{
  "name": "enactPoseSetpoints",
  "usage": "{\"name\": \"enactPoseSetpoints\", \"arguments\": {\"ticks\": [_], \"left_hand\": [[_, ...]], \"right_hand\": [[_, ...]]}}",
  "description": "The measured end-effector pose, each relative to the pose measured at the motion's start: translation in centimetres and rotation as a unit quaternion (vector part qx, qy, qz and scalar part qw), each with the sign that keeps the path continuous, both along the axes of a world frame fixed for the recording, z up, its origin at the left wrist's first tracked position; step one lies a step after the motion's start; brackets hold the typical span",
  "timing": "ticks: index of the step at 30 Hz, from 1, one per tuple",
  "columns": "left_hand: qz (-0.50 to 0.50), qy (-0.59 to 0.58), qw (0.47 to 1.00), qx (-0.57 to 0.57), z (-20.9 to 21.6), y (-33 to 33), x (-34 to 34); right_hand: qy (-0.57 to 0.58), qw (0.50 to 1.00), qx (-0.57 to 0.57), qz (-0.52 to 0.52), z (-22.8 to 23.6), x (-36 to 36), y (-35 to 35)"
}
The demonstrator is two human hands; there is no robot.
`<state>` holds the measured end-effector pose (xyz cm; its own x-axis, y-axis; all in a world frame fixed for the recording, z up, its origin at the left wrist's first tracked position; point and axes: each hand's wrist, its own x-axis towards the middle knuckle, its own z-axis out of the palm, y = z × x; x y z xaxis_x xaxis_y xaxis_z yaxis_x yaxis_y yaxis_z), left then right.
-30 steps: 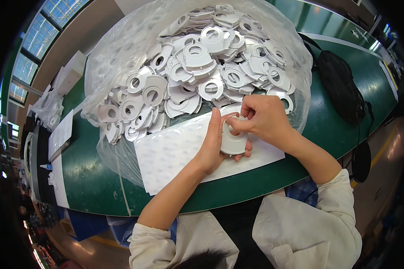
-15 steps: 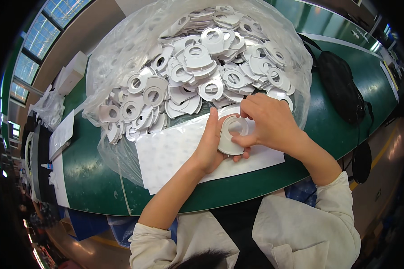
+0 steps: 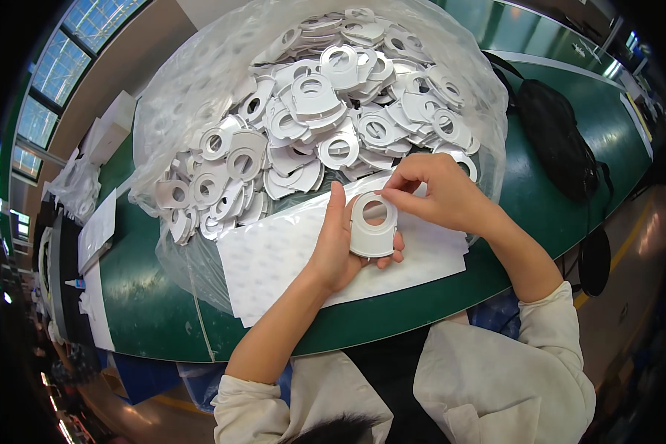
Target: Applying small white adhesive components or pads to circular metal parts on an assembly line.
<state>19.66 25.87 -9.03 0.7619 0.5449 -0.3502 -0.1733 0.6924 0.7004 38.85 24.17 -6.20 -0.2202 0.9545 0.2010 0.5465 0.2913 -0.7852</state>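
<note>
My left hand cradles a white plastic part with a large round hole and a squared lower end. Its thumb points up along the part's left side, and fingertips show past the lower right edge. At the upper right rim of the same part, my right hand has its thumb and index finger pinched together. Beneath both hands lies a white sheet. Just beyond is a big heap of similar white plastic parts, lying in a clear plastic bag.
The green table curves around me. A black pouch with a strap lies at the right. Along the left side are a white box, a crumpled plastic bag and a stack of papers.
My right thumb has left the hole area, and the right fingers have shifted to the part's upper rim. The part has turned to stand more upright in my left hand, showing its squared end.
</note>
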Motion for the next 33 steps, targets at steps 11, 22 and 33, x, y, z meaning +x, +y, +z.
{"name": "enactPoseSetpoints", "arguments": {"ticks": [11, 22, 33], "left_hand": [[0.022, -0.001, 1.0, 0.008, -0.3, -0.3, -0.1], [0.039, -0.05, 0.998, -0.018, -0.1, -0.2, -1.1], [0.47, 0.516, 0.587, 0.411, -2.1, -1.3, -26.2]], "right_hand": [[-0.024, 0.999, 0.031, 0.025, -0.1, -0.1, -0.3], [0.049, 0.997, -0.019, -0.064, -1.0, -2.5, -0.6], [0.683, 0.591, -0.399, 0.16, -0.5, -1.6, 0.1]]}}
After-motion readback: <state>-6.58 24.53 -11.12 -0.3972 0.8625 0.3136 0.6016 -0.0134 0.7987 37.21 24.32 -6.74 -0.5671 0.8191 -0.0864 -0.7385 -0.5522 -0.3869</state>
